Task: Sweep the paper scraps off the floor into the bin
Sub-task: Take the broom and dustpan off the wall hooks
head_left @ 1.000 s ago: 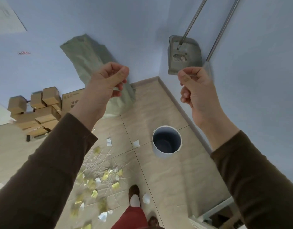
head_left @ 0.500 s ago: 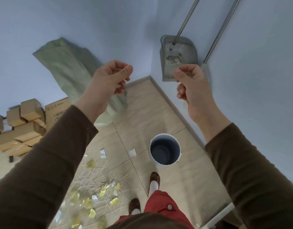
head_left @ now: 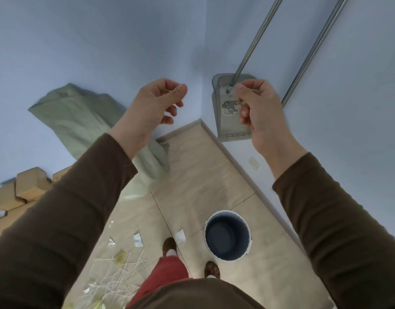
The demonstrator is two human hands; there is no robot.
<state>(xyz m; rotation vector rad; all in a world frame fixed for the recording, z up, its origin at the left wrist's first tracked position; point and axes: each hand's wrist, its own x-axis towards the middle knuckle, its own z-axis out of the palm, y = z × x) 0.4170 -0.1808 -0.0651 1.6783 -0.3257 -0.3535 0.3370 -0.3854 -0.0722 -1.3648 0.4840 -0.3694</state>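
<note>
My left hand (head_left: pixel 154 105) and my right hand (head_left: pixel 259 108) are raised in front of me, fingers curled in, thumbs against the index fingers, nothing in them. A grey dustpan (head_left: pixel 227 123) leans against the right wall in the corner, its metal handle (head_left: pixel 254 41) rising up the wall; my right hand overlaps it in the view. A second metal pole (head_left: pixel 314 47) leans beside it. The blue bin (head_left: pixel 227 235) stands on the floor near my feet. White paper scraps (head_left: pixel 137 239) and yellow ones (head_left: pixel 120 257) lie at lower left among thin white strips.
A pale green sack (head_left: pixel 80 117) leans against the back wall left of the corner. Cardboard boxes (head_left: pixel 25 186) are stacked at the far left. Beige floor tiles (head_left: pixel 203 175) run to the corner between the sack and the right wall.
I have stepped toward the corner: the bin and scraps slid down the view and the dustpan grew larger. My right hand now overlaps the dustpan. Both hands stay curled.
</note>
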